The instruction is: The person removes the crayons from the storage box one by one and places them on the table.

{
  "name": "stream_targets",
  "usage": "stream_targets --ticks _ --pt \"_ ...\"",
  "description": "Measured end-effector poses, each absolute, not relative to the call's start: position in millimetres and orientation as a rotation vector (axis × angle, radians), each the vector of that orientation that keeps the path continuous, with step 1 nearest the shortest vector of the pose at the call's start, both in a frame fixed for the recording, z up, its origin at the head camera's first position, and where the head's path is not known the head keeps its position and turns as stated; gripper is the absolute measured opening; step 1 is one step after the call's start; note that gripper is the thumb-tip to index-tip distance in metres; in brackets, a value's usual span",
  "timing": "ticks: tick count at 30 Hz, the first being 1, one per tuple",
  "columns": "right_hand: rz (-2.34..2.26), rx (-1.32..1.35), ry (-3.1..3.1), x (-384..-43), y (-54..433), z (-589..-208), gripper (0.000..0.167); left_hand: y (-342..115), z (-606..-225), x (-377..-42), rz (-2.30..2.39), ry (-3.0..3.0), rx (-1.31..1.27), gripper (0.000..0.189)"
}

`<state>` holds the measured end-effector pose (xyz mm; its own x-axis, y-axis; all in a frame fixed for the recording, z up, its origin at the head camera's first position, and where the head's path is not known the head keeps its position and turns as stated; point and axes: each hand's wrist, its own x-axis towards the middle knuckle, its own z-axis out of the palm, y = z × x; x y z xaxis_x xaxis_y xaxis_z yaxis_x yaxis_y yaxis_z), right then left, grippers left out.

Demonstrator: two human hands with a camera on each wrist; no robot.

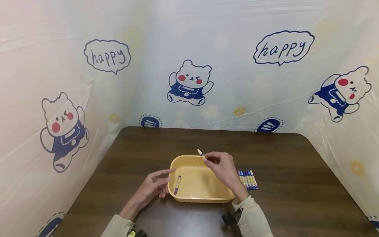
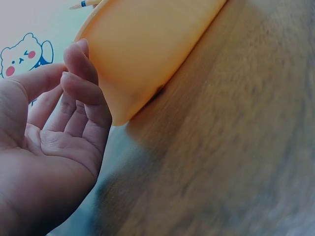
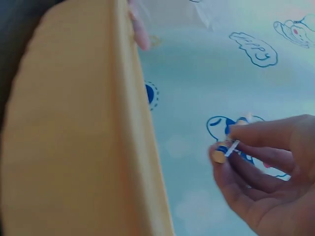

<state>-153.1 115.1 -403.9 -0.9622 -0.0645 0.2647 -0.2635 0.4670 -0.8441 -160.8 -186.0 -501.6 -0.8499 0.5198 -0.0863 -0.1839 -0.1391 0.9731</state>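
Note:
Above the far rim of a yellow plastic tray (image 1: 204,199), my right hand (image 1: 222,166) pinches a pale peach crayon (image 1: 200,153) with a dark blue band. In the right wrist view the same crayon (image 3: 219,155) shows one end between thumb and fingertips. My left hand (image 1: 151,187) is at the tray's left end, fingertips against the rim, the other fingers loosely bent. The left wrist view shows those fingertips (image 2: 81,54) at the tray's outer wall (image 2: 142,54). Inside the tray, along its left side, lies a crayon (image 1: 177,185) with a purple end.
A row of several crayons (image 1: 248,180) lies side by side on the brown wooden table (image 1: 296,197), just right of the tray and partly behind the right wrist. A printed curtain (image 1: 225,39) with bear drawings surrounds the table at the back and sides.

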Motion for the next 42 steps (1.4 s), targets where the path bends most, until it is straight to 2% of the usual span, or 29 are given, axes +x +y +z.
stream_targets --ticks 9,17,27,42 --pt "1.486 0.193 -2.404 -133 131 -414 0.016 -186 -502 -160 2.059 1.651 0.382 0.050" --pt "1.404 0.269 -2.346 -114 154 -415 0.021 -187 -502 -161 2.057 1.650 0.395 0.051" --pt "1.409 0.221 -2.281 -88 177 -424 0.020 -186 -504 -161 2.045 1.645 0.402 0.050" --pt "1.448 0.106 -2.255 -79 190 -437 0.021 -186 -503 -161 2.031 1.666 0.332 0.052"
